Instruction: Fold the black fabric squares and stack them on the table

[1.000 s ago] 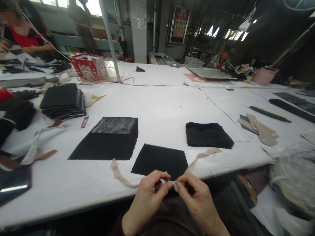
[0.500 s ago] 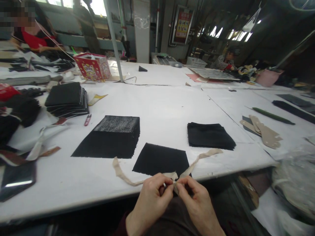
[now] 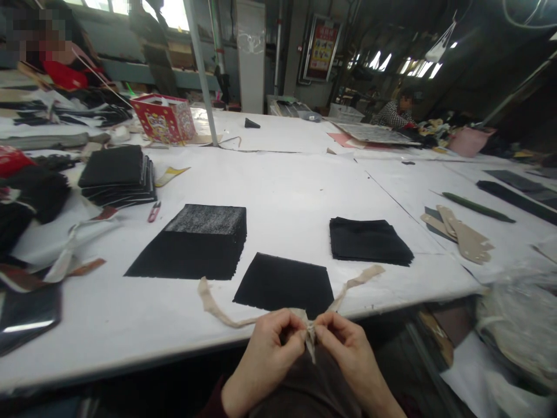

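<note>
Both hands meet at the table's front edge, pinching a beige fabric strip (image 3: 217,309) between thumbs and forefingers. My left hand (image 3: 275,348) is closed on the strip left of a gathered, knot-like spot; my right hand (image 3: 348,351) is closed on it just to the right. A short end of the strip hangs below the fingers, and its two long tails lie on the table to either side. Right behind the hands lies a black fabric piece (image 3: 285,281). Farther left is a stack of black fabric pieces (image 3: 191,255) with a greyish top section; another black stack (image 3: 369,241) lies to the right.
Pink thread snips (image 3: 154,212) lie near a taller dark stack (image 3: 115,174) at left. A red patterned box (image 3: 164,119) stands beside a pole (image 3: 202,75). At right are beige cut pieces (image 3: 463,235) and a long green object (image 3: 477,206). Other people work in the background.
The hands have drawn the strip tighter at the gathered spot, and a short end now hangs below the fingers. The right tail has been pulled slightly toward the hands.
</note>
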Demonstrator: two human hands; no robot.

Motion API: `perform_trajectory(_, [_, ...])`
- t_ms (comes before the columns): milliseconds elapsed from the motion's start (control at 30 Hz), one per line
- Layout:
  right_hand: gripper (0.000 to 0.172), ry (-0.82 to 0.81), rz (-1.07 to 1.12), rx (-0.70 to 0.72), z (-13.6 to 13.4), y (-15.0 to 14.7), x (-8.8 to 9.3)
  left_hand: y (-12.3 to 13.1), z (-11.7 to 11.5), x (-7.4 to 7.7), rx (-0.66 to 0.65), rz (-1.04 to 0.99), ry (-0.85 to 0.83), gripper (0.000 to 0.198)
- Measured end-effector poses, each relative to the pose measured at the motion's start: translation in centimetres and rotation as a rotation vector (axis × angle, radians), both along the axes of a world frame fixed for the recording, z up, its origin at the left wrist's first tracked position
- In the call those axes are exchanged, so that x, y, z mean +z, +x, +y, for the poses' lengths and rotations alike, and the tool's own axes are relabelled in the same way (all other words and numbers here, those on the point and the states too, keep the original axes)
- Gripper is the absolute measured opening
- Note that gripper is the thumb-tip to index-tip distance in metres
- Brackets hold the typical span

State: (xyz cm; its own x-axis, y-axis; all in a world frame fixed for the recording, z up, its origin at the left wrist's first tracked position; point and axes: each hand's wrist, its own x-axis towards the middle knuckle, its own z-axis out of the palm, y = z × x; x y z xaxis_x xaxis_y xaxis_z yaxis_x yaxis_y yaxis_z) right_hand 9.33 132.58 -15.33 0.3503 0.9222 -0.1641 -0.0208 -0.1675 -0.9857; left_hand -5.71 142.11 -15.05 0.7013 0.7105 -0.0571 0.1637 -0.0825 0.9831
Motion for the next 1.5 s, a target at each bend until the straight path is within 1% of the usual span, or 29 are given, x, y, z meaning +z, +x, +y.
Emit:
perform_trajectory(67, [0.015, 0.112, -0.326, 0.025, -0.2, 0.6, 0.7, -0.1, 0.0, 0.2, 0.010, 0.075, 0.141, 0.013])
perform_trajectory(133, [0.009, 0.249, -0.593, 0.050, -0.2, 1.1, 1.8, -0.1, 0.0, 0.4, 0.005, 0.104, 0.221, 0.012])
perform_trajectory(233, [0.013, 0.394, -0.908, 0.121, 0.0, 1.5, 3.2, 0.0, 0.0, 0.5, -0.017, 0.097, 0.306, 0.011])
perform_trajectory(300, [0.015, 0.440, -1.071, 0.215, 0.3, 1.6, 3.8, 0.1, 0.0, 0.6, -0.038, 0.078, 0.370, 0.012])
perform_trajectory(400, [0.017, 0.434, -1.183, 0.370, 0.6, 1.8, 4.0, 0.3, -0.2, 0.8, -0.061, 0.058, 0.430, 0.012])
perform_trajectory(467, [0.017, 0.411, -1.209, 0.450, 0.6, 2.0, 3.8, 0.3, -0.2, 0.9, -0.071, 0.061, 0.442, 0.012])
perform_trajectory(567, [0.018, 0.396, -1.246, 0.514, 0.5, 2.3, 3.6, 0.4, -0.1, 1.0, -0.087, 0.081, 0.443, 0.013])
perform_trajectory(667, [0.018, 0.416, -1.282, 0.544, 0.4, 2.3, 3.3, 0.5, 0.1, 0.9, -0.115, 0.089, 0.430, 0.013])
perform_trajectory(733, [0.017, 0.424, -1.285, 0.528, 0.4, 2.2, 2.9, 0.6, 0.3, 0.8, -0.129, 0.096, 0.414, 0.014])
perform_trajectory(800, [0.017, 0.428, -1.251, 0.458, 0.5, 2.0, 2.3, 0.7, 0.4, 0.8, -0.106, 0.107, 0.406, 0.014])
perform_trajectory(933, [0.015, 0.447, -1.158, 0.205, 0.5, 1.4, 1.1, 0.8, -0.3, 0.8, 0.027, 0.082, 0.454, 0.009])
perform_trajectory(1033, [0.015, 0.456, -1.144, 0.071, 0.3, 0.8, 0.6, 0.9, -0.8, 0.8, 0.035, 0.056, 0.460, 0.012])
perform_trajectory(1167, [0.015, 0.457, -1.124, 0.012, 0.1, 0.1, 0.4, 1.2, -0.9, 0.5, 0.061, 0.093, 0.400, 0.014])
perform_trajectory(1233, [0.015, 0.451, -1.118, -0.007, 0.0, -0.2, 0.3, 1.3, -0.8, 0.2, 0.089, 0.099, 0.379, 0.011])
perform_trajectory(1333, [0.015, 0.449, -1.101, -0.038, 0.1, -0.4, 0.2, 1.5, -0.8, -0.2, 0.117, 0.102, 0.368, 0.016])
perform_trajectory(1433, [0.016, 0.430, -1.034, -0.080, 0.3, -0.7, 0.3, 1.5, -1.1, -0.5, 0.148, 0.116, 0.393, 0.007])
perform_trajectory(1500, [0.017, 0.379, -0.949, -0.101, 0.4, -0.9, 0.3, 1.5, -1.3, -0.7, 0.167, 0.118, 0.408, 0.010])
